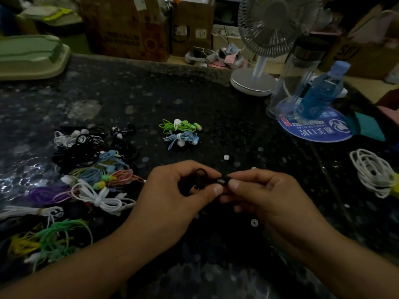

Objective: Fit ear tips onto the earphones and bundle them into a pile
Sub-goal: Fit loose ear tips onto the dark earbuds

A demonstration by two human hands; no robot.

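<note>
My left hand (172, 190) grips a bundled black earphone (197, 180), thumb and fingers pinching its small earbud (222, 182) at the centre. My right hand (267, 190) meets it from the right, its thumb and forefinger pinched at the earbud's tip; whether a black ear tip sits between them I cannot tell. Two tied bundles lie beyond on the dark table: a green earphone (180, 125) and a blue earphone (182, 139). Loose white ear tips (226, 157) (254, 222) lie near my hands.
A heap of coiled earphones (90, 169) in several colours fills the left of the table. A white cable bundle (371, 171) lies at right. A fan (254, 80), a clear cup (295, 76) and a blue bottle (321, 93) stand at back right.
</note>
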